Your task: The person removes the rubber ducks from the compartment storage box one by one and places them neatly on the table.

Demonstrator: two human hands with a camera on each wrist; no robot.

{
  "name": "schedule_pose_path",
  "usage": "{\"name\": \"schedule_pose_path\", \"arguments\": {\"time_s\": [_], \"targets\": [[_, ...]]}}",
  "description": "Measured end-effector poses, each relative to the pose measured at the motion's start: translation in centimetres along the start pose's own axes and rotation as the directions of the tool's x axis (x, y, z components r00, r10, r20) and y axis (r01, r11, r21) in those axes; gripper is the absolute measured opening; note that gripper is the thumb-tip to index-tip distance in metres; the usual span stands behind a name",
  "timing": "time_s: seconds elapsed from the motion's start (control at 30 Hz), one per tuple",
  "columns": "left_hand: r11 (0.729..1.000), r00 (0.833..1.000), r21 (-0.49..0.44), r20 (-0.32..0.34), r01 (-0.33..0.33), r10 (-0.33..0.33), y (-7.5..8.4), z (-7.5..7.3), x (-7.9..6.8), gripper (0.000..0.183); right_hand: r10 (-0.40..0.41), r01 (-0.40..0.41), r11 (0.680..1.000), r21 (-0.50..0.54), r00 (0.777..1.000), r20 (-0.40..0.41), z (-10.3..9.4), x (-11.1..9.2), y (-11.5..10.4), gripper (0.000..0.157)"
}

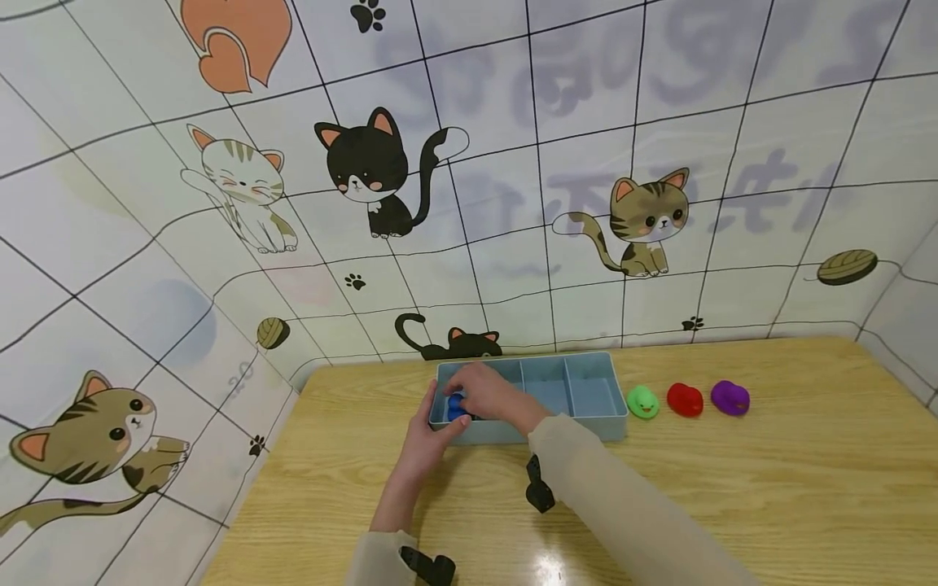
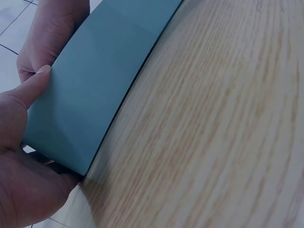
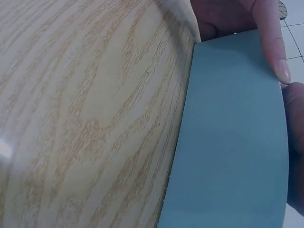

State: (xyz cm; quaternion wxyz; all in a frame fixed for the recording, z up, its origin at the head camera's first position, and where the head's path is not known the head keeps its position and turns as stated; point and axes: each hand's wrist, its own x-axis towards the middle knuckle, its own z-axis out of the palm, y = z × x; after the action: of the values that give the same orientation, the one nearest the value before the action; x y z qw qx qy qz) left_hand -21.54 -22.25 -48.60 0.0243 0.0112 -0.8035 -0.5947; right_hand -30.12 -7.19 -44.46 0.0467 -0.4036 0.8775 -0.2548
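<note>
A blue-grey divided box [image 1: 538,431] stands on the table against the back wall. My left hand [image 1: 428,435] grips its front left corner, the thumb on the front rim and the fingers along the left end. In the left wrist view, the thumb [image 2: 35,88] presses the rim. My right hand [image 1: 487,395] reaches over the front wall into the left compartment, its fingers curled over a small blue toy duck [image 1: 456,405]. The box wall hides those fingertips in both wrist views.
To the right of the box, a green toy duck [image 1: 643,402], a red one [image 1: 685,400] and a purple one [image 1: 730,397] sit in a row on the wooden table [image 1: 733,505]. A cat-patterned wall covering [image 1: 506,268] rises behind the box.
</note>
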Motion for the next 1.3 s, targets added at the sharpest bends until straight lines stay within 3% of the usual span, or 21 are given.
{"name": "schedule_pose_path", "arguments": {"time_s": [0.37,0.7,1.03,1.3], "targets": [[1.0,1.0,-0.02,0.005,0.008,-0.008,0.39,0.11,-0.26,0.09,0.034,-0.033,0.999,-0.016,0.998,0.054,0.05,0.28,0.05,0.023],[1.0,1.0,-0.018,0.008,0.005,-0.005,0.24,0.1,-0.26,0.089,0.053,-0.053,0.999,-0.003,0.995,0.083,0.02,-0.04,0.29,0.032],[1.0,1.0,-0.01,0.006,0.011,-0.011,0.04,-0.04,0.01,0.092,-0.018,0.023,0.999,-0.042,0.995,0.098,-0.12,0.18,0.33,0.027],[0.999,0.999,-0.014,0.018,0.031,-0.031,-0.19,-0.07,-0.04,0.092,-0.03,0.025,0.999,0.047,0.995,0.095,-0.54,-0.02,0.34,0.023]]}}
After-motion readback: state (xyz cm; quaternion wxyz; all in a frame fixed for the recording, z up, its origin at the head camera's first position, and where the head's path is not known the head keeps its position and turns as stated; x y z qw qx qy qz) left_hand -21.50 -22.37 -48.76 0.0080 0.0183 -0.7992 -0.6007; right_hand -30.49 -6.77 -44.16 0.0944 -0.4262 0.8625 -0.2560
